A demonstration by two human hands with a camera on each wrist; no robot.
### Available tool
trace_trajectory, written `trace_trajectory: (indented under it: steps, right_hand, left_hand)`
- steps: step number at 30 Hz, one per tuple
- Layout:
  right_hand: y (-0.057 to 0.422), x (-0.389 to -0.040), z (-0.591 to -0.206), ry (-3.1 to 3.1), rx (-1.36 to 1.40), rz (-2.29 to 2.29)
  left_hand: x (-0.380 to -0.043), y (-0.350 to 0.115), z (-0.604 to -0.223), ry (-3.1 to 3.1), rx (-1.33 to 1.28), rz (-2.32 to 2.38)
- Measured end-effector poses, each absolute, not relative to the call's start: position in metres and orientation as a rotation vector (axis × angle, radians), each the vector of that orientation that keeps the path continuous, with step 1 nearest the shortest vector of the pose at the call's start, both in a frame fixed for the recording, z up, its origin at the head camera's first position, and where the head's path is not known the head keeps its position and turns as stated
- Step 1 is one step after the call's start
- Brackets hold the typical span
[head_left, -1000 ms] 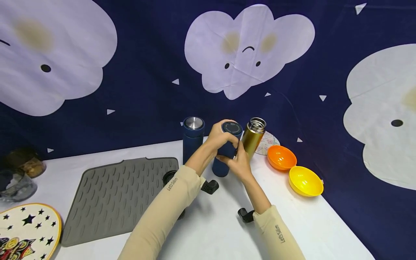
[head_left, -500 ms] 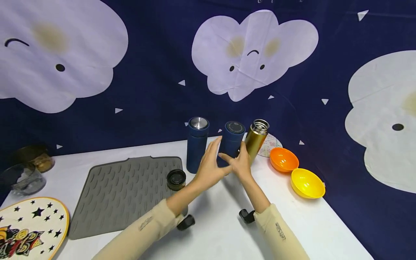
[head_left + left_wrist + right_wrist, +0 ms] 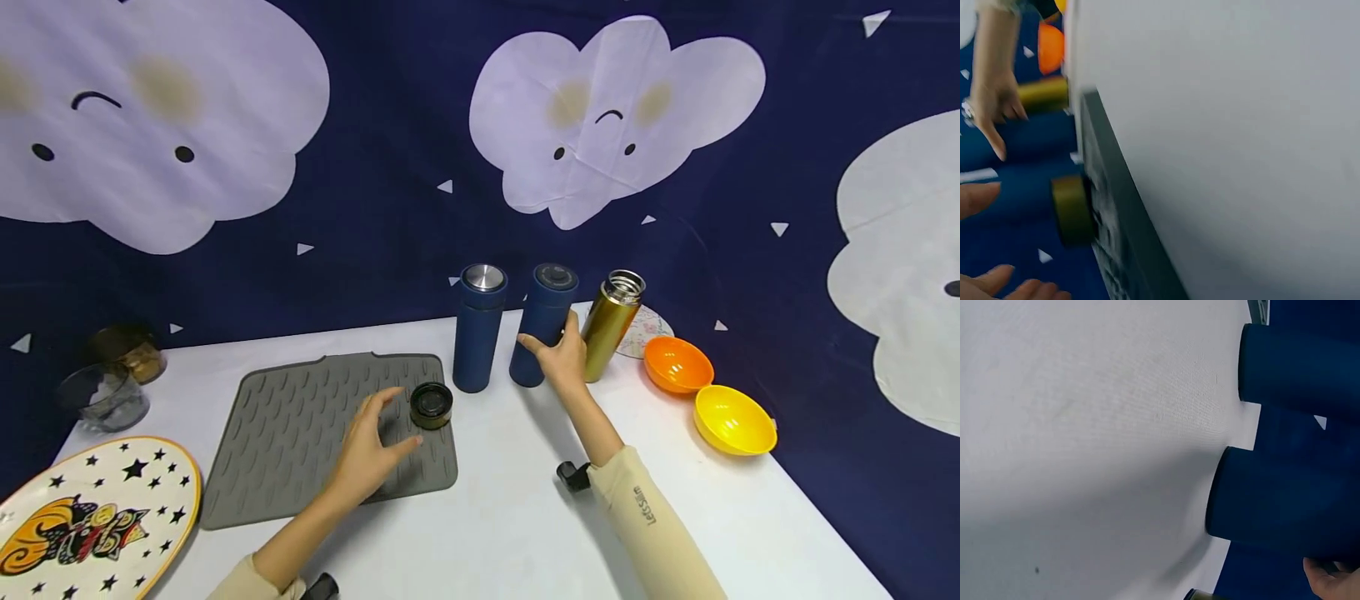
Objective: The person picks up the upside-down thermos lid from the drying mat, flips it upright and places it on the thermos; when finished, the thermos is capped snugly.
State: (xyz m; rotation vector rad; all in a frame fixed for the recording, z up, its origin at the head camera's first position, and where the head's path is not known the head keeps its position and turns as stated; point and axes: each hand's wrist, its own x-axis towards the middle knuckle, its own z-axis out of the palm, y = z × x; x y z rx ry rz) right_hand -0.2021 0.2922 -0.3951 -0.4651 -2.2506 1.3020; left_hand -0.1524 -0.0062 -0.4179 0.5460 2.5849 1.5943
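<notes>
**High, low, low**

Head view's up top, looking forward and down over the white table (image 3: pixel 480 533) to its far edge! Left wrist's rolled sideways, near the grey mat (image 3: pixel 1133 212); right wrist's likewise, close on both blue bottles (image 3: pixel 1279 500), shared with head's.

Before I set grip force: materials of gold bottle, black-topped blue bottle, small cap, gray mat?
Gold bottle: likely metal, glossy coat; bright highlights, silvery neck.
Black-topped blue bottle: metal or plastic unclear; matte coat, no sharp glints.
Small cap: black top looks plastic, slight sheen; gold-toned side unclear.
Gray mat: probably silicone or rubber; matte, molded ridges.
</notes>
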Motion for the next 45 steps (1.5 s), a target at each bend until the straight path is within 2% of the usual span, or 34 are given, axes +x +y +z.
trace_trajectory:
  steps: [5,8,14,19,28,34,40,43,45]
  right_hand:
    - [0.293,-0.196,-0.395,-2.279,-0.516,1.332]
    - [0.286,-0.181,-0.391,-2.29,-0.554,1.346]
    - [0.259,-0.141,-0.387,-2.347,-0.495,1.399]
    - [0.235,-0.12,-0.397,-2.513,-0.358,1.543]
    - [0.205,-0.106,-0.403,-2.432,-0.044,2.388]
    - [0.196,-0.097,-0.399,-2.287,0.08,2.717]
    - [0.195,-0.089,-0.397,-2.226,0.076,2.753]
    - [0.192,-0.085,-0.396,-2.262,0.087,2.568]
    - [0.19,-0.081,-0.395,-2.33,0.195,2.301]
  left_hand:
    - [-0.19,0.007,-0.421,2.655,0.556,1.279]
    - [-0.208,0.021,-0.423,2.718,0.652,1.08]
    - [-0.218,0.026,-0.433,2.845,0.819,0.762]
    - [-0.201,0.013,-0.432,2.828,0.801,1.025]
    - [-0.145,0.003,-0.411,2.722,0.833,1.381]
    - [-0.119,-0.002,-0.405,2.717,0.883,1.483]
    - [-0.11,-0.008,-0.405,2.693,0.866,1.503]
    - [-0.11,-0.015,-0.402,2.553,0.714,1.577]
    - [-0.113,-0.02,-0.4,2.422,0.612,1.652]
